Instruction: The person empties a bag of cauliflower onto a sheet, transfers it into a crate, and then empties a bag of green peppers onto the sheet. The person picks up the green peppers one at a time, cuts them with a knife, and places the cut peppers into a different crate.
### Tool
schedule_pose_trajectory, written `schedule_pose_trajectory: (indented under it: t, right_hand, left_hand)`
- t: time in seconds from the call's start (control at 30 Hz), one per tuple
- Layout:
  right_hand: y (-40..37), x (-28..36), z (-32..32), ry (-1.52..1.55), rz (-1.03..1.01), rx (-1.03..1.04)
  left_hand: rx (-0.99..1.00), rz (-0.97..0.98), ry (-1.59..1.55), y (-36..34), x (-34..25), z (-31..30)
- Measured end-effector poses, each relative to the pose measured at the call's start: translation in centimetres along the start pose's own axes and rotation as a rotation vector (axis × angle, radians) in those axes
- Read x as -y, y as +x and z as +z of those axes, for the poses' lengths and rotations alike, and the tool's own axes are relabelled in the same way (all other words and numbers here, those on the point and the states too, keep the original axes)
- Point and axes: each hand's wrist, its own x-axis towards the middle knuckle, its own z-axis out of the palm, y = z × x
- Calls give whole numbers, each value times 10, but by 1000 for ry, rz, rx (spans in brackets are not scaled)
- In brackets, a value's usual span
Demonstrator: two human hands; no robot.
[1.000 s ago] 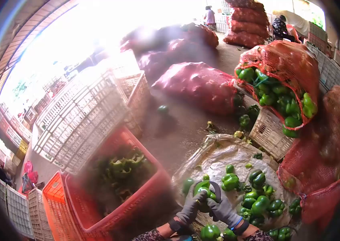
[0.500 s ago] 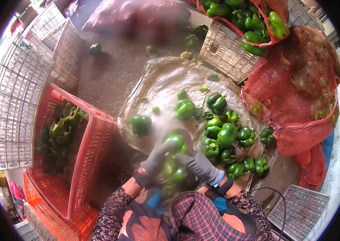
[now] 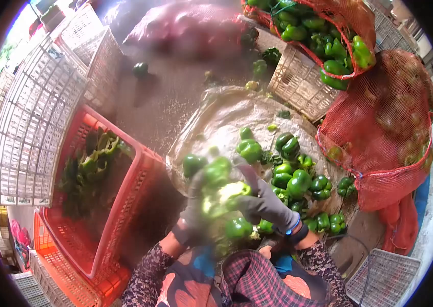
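Observation:
My left hand (image 3: 191,207), in a grey glove, is closed around a green bell pepper (image 3: 216,172), smeared by motion. My right hand (image 3: 268,205), gloved too, has its fingers bent against a bell pepper piece (image 3: 235,190) whose pale inside shows. A dark, blurred shape rises above the right fingers; I cannot tell whether it is a finger or a tool. Below the hands lies another green pepper (image 3: 238,228). To the right, a heap of green bell peppers (image 3: 298,184) rests on a pale sheet (image 3: 211,110), and one pepper (image 3: 194,165) sits left of the hands.
On the left stands a red crate (image 3: 119,204) with green pepper pieces inside, beside stacked white crates (image 3: 37,128). Red mesh sacks (image 3: 380,138) fill the right, one open with peppers (image 3: 324,38). A grey crate (image 3: 385,276) lies at lower right.
The view has shifted, so the surroundings appear further right and lower. Between my hands, the pepper now shows its pale inside, and my right hand has come up beside it.

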Motion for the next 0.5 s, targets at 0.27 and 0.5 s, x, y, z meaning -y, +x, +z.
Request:
schedule_pose_trajectory:
  t: [0.27, 0.5]
  right_hand:
    - [1, -10, -2, 379, -166, -219]
    - [19, -23, 24, -259, -368, -415]
  left_hand:
    - [-319, 1210, 558, -86, -192, 30]
    - [-788, 916, 2005, -119, -166, 57]
